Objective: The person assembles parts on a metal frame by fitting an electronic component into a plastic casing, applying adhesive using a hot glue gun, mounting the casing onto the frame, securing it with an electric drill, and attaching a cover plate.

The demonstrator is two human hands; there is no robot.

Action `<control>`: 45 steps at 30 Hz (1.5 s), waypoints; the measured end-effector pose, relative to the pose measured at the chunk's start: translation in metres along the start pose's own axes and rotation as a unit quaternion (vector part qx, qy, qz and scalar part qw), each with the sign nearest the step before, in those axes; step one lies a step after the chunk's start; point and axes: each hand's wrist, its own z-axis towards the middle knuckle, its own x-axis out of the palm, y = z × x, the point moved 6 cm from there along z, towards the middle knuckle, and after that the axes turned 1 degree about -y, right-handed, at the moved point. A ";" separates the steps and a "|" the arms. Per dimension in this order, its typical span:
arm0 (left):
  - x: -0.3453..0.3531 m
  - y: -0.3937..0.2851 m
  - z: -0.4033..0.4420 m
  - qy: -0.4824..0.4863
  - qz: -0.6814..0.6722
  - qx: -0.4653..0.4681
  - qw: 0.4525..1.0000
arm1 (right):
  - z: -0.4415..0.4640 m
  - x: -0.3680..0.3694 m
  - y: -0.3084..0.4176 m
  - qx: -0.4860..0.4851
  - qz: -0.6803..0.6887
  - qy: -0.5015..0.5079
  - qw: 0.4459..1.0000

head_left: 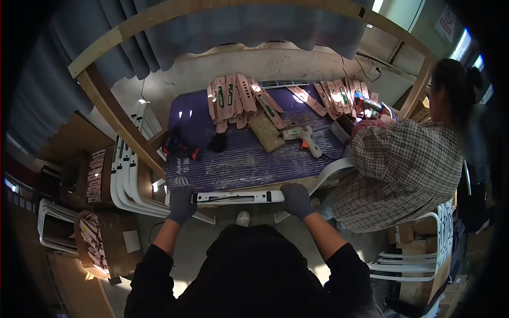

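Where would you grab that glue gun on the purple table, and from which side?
Probably by the handle, from the person's side of the table: the glue gun lies flat, its handle slanting towards them and its body stretching off to the left.

Front strip of tabletop [233, 169] can be crossed; centre blocked by glue gun [303, 137], right by co-worker [405, 172].

workshop: glue gun [303, 137] on worn bench [238, 167], stacked frames [126, 175], cartons [119, 238]
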 end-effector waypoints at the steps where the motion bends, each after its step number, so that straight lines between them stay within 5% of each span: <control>1: 0.001 -0.005 -0.003 -0.027 0.008 0.002 1.000 | -0.004 -0.002 -0.002 -0.004 -0.003 -0.016 1.000; 13: -0.001 0.018 0.046 0.054 -0.004 -0.039 0.998 | 0.070 -0.020 -0.002 0.012 -0.053 -0.109 0.993; 19: -0.037 0.012 0.069 0.150 -0.104 0.025 0.983 | 0.051 -0.052 0.003 0.049 -0.023 -0.135 0.989; 21: -0.045 0.010 0.074 0.138 -0.209 0.025 0.968 | 0.049 -0.055 0.005 0.044 0.013 -0.120 0.992; 30: -0.022 0.015 0.059 0.077 -0.192 0.032 0.978 | 0.074 -0.033 0.027 -0.132 0.133 -0.065 0.980; 37: -0.021 0.015 0.054 0.069 -0.149 -0.024 0.986 | 0.080 -0.020 0.015 -0.116 0.123 -0.013 0.985; 39: -0.011 0.022 0.051 0.132 -0.156 -0.085 0.975 | 0.079 -0.016 0.012 -0.117 0.126 -0.001 0.985; 42: -0.034 0.009 0.049 -0.006 -0.111 -0.115 0.987 | 0.079 -0.015 0.010 -0.121 0.078 0.003 0.990; 45: -0.046 -0.015 0.054 -0.011 -0.103 -0.049 0.993 | 0.075 -0.018 0.011 -0.110 -0.019 0.019 0.994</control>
